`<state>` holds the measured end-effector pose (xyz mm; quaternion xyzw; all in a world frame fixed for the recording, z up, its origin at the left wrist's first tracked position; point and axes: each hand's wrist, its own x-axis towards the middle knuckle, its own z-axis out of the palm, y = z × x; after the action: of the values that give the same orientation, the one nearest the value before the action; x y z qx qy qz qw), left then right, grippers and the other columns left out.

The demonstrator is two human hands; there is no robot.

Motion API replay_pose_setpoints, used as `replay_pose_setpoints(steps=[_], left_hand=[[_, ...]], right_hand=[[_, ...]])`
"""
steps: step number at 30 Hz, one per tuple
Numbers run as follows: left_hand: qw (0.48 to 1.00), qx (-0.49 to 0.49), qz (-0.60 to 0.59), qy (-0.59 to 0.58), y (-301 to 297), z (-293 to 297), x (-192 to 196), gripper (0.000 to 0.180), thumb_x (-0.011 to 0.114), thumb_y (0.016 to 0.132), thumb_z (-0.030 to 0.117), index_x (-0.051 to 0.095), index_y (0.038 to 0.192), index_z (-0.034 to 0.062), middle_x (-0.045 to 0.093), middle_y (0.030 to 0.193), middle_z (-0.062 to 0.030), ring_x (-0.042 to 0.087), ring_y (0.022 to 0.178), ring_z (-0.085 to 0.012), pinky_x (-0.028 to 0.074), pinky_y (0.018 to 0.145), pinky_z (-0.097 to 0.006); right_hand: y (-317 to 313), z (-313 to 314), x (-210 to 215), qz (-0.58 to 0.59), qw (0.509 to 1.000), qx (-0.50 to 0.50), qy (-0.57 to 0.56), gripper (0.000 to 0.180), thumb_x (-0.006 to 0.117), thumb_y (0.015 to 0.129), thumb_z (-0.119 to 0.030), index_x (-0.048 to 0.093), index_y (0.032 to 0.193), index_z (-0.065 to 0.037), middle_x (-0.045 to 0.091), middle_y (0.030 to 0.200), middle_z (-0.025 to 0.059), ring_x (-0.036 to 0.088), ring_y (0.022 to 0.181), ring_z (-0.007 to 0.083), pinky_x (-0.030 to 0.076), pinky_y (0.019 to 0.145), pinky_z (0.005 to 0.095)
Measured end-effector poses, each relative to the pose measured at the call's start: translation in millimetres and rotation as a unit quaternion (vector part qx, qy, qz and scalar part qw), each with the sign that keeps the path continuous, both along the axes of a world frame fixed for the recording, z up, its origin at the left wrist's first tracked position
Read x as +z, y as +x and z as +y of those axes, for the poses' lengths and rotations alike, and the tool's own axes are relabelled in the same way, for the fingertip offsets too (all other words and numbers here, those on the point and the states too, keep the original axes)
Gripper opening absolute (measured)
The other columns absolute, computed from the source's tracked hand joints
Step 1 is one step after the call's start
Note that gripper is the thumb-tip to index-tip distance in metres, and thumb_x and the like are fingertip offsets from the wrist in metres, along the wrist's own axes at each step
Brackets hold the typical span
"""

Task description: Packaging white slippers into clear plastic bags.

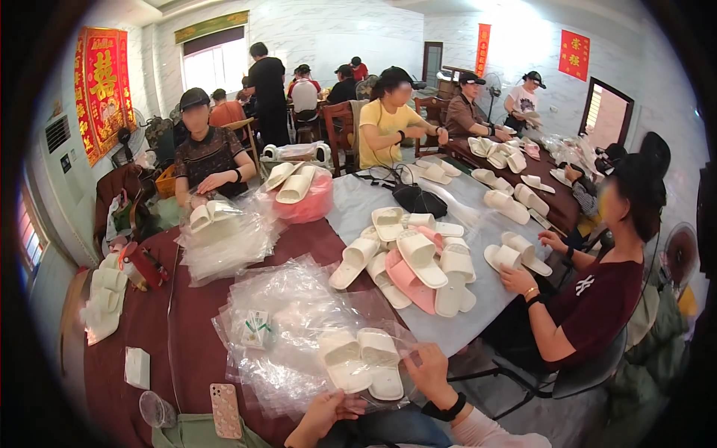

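A pair of white slippers [381, 366] lies at the near edge of the dark red table, with clear plastic film of a bag [399, 340] over and around it. My right hand [429, 371] pinches the bag's edge just right of the slippers. Close to the toe or heel end nearest me, my left hand [328, 414] has its fingers curled on the bag's lower edge; its exact grip is partly hidden. Left of the slippers spreads a pile of clear plastic bags [287, 366], with a small white and green packet [256, 329] on it.
A heap of white and pink slippers [418, 257] stands ahead. A phone [225, 411], a clear cup [157, 409] and a white box [137, 367] sit at the near left. Co-workers handle slippers around the tables; one sits at the right [597, 299].
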<state>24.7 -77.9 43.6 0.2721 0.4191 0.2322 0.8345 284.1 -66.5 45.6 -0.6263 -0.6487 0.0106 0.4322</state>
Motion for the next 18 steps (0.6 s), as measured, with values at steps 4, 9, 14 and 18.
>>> replay_pose_setpoints(steps=[4, 9, 14, 18], left_hand=[[0.986, 0.121, -0.051, 0.099, 2, -4, -3, 0.037, 0.041, 0.1, 0.024, 0.053, 0.112, -0.0086, 0.064, 0.105, -0.0194, 0.064, 0.096, -0.0273, 0.051, 0.087, -0.038], [0.971, 0.186, -0.055, 0.14, 4, -1, 11, 0.034, 0.042, 0.099, 0.022, 0.058, 0.106, -0.0068, 0.062, 0.109, -0.0187, 0.06, 0.104, -0.0266, 0.046, 0.094, -0.039], [0.978, 0.182, -0.007, 0.102, -11, -15, 75, 0.022, 0.054, 0.094, 0.021, 0.06, 0.101, 0.0017, 0.064, 0.093, -0.0094, 0.062, 0.084, -0.0195, 0.052, 0.069, -0.031], [0.955, 0.262, -0.045, 0.131, -12, -29, 121, 0.023, 0.049, 0.097, 0.023, 0.061, 0.097, 0.0028, 0.064, 0.081, -0.0078, 0.062, 0.067, -0.0208, 0.051, 0.059, -0.03]], right_hand=[[-11, -2, 17, 0.068, 0.987, -0.14, -0.038, 0.017, 0.072, 0.071, -0.014, 0.062, 0.082, -0.004, 0.057, 0.081, 0.0101, 0.055, 0.077, 0.0296, 0.044, 0.066, 0.0399], [10, 12, 6, -0.033, 0.999, 0.025, -0.004, 0.008, 0.065, 0.076, -0.009, 0.062, 0.082, -0.005, 0.056, 0.079, 0.0118, 0.054, 0.074, 0.032, 0.043, 0.063, 0.0359], [11, 21, 63, 0.143, 0.986, 0.088, -0.009, 0.007, 0.058, 0.084, -0.008, 0.059, 0.084, 0.0, 0.056, 0.079, 0.011, 0.055, 0.072, 0.0292, 0.043, 0.064, 0.0344], [10, 16, 106, 0.225, 0.944, 0.207, -0.122, 0.012, 0.056, 0.085, -0.011, 0.057, 0.083, 0.001, 0.055, 0.082, 0.0102, 0.054, 0.071, 0.0274, 0.043, 0.064, 0.0346]])
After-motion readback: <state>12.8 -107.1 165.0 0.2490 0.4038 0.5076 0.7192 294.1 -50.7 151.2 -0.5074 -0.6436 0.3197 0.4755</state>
